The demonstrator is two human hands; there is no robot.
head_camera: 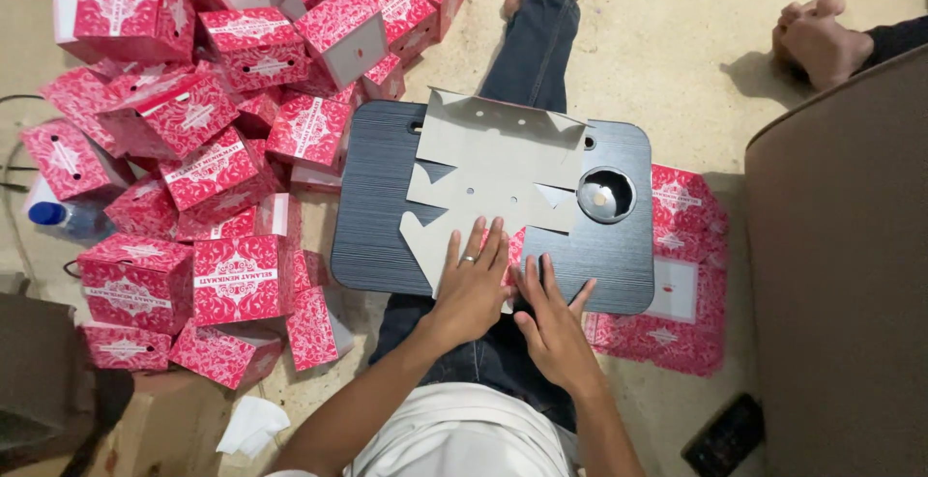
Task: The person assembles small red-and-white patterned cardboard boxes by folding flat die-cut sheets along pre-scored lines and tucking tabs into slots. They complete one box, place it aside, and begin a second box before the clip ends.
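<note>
Flat carton blank (pixel 498 173): grey side up, on black lap worktop (pixel 377 211) across knees. Left hand (pixel 474 284), right hand (pixel 551 327): fingers spread, pressed flat on blank's near edge, gripping nothing. Step, by judgement: creasing near flap; next calls for lifting and folding side panels. Folded red boxes (pixel 208 100) heaped left; flat red blanks (pixel 681 284) right.

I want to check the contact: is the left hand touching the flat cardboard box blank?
Touching. The head view shows the left hand lying flat on the box blank, fingers pressed on its near edge.

Both hands (pixel 512 303) press a flat carton blank (pixel 493 173) onto a lap tray (pixel 377 216).
</note>
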